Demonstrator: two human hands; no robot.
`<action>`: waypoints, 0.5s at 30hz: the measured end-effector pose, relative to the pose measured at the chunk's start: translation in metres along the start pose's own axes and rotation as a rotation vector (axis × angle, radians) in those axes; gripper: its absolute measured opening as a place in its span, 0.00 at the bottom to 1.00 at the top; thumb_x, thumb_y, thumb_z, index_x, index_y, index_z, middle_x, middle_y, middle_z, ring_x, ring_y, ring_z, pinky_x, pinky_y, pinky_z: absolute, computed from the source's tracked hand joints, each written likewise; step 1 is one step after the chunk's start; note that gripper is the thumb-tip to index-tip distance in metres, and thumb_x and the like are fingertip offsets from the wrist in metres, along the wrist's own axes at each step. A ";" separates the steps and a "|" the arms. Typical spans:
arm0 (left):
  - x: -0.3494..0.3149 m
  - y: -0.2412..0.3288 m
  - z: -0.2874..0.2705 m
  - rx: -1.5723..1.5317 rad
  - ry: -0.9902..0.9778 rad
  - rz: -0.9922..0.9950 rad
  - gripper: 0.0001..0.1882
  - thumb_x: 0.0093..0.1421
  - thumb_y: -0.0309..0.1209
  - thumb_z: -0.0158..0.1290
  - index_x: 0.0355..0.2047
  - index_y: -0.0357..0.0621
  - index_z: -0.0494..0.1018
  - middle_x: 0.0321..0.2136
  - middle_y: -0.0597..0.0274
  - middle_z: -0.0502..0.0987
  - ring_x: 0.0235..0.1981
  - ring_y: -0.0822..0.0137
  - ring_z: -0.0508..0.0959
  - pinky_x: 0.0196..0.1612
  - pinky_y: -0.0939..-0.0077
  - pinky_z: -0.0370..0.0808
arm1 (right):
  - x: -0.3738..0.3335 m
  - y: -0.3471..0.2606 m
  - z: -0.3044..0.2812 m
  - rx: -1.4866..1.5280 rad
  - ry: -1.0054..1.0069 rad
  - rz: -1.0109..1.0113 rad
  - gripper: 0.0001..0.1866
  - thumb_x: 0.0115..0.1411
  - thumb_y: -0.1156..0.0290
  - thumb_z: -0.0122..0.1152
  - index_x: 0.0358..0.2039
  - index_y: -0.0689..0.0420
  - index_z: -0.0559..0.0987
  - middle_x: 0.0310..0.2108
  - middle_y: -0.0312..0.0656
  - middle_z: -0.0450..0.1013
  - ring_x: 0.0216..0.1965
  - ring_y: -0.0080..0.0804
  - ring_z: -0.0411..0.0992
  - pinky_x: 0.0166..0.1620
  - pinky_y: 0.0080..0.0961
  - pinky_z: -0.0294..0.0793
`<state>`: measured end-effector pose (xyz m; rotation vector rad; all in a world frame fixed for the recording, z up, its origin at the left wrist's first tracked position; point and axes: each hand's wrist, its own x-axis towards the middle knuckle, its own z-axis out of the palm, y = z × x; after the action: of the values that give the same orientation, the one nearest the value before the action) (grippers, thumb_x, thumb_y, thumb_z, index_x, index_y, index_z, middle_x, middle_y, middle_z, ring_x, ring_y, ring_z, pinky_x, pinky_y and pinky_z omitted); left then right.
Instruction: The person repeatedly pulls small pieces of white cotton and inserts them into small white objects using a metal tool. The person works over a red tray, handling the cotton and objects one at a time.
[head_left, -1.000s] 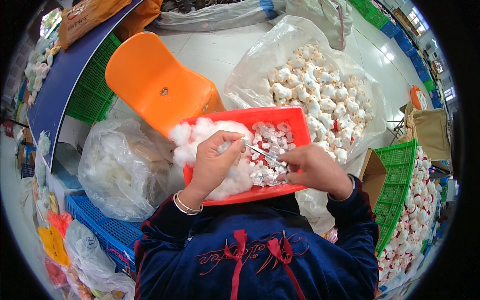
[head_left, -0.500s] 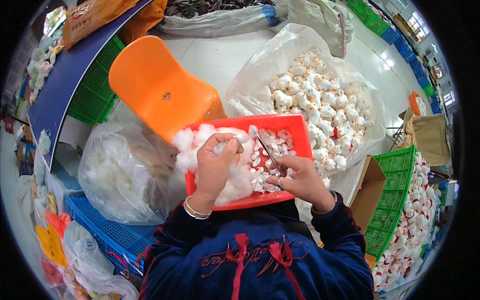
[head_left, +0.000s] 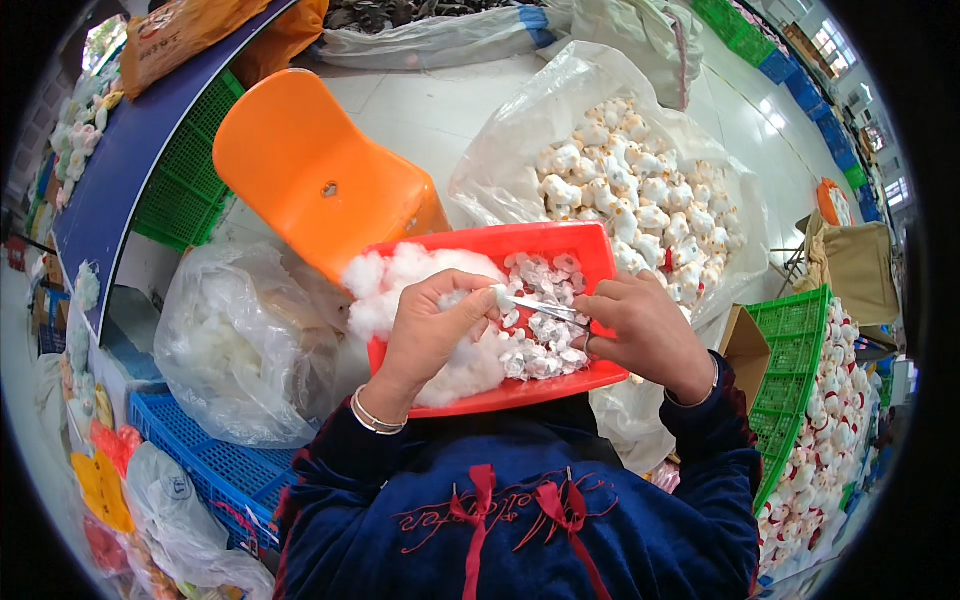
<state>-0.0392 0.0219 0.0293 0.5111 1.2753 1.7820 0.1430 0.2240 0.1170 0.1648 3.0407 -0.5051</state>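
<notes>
A red plastic tray (head_left: 590,248) rests on my lap. White stuffing fluff (head_left: 400,280) fills its left half and small white toy skins (head_left: 545,345) lie in its right half. My left hand (head_left: 432,325) pinches a small white toy piece (head_left: 497,297) over the tray. My right hand (head_left: 640,325) grips metal tweezers (head_left: 545,308), whose tips point left into that piece. Dark blue sleeves cover both forearms.
An orange plastic chair (head_left: 320,175) stands just beyond the tray. A clear bag of white plush toys (head_left: 630,200) lies to the right, a bag of stuffing (head_left: 240,345) to the left. Green crates (head_left: 800,385) and a blue crate (head_left: 215,470) flank me.
The tweezers, angled upward half a second ago, now lie level with their tips in the piece held by my left hand. Both hands stay over the tray.
</notes>
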 end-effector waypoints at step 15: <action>-0.002 0.007 -0.005 -0.212 0.032 -0.193 0.08 0.67 0.29 0.58 0.44 0.39 0.76 0.25 0.62 0.78 0.16 0.81 0.66 0.20 0.86 0.65 | 0.009 0.007 0.006 -0.030 0.256 -0.103 0.35 0.43 0.67 0.78 0.55 0.53 0.79 0.45 0.39 0.75 0.52 0.42 0.70 0.54 0.41 0.68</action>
<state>-0.0450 0.0165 0.0344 0.2335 1.1014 1.7414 0.1353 0.2290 0.1082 0.0772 3.3192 -0.4794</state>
